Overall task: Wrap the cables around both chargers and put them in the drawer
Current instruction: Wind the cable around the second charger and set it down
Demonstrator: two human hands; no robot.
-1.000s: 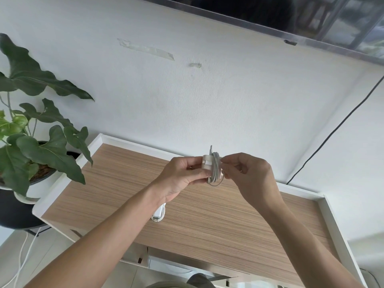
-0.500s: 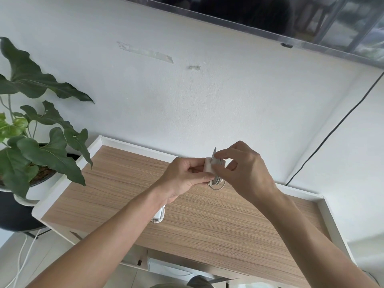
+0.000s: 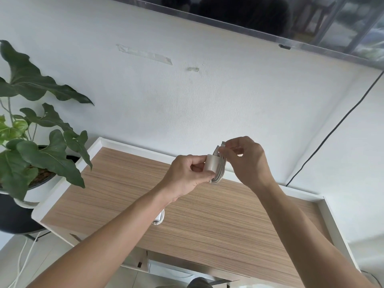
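My left hand (image 3: 186, 176) grips a white charger (image 3: 211, 165) above the wooden cabinet top (image 3: 218, 215). White cable (image 3: 220, 172) is coiled in several loops around the charger. My right hand (image 3: 246, 161) pinches the cable's free end with its connector just above the coil. A second white charger (image 3: 159, 219) lies on the cabinet top, mostly hidden under my left forearm. Below the front edge, the drawer (image 3: 172, 269) stands partly open.
A potted plant (image 3: 31, 146) with big green leaves stands left of the cabinet. A raised white rim (image 3: 332, 221) borders the top. A black cable (image 3: 332, 134) runs down the wall at the right. White cords (image 3: 22, 260) trail on the floor at the lower left.
My right hand has lifted from over the charger to just above it, carrying the cable end up. The left hand stays on the charger.
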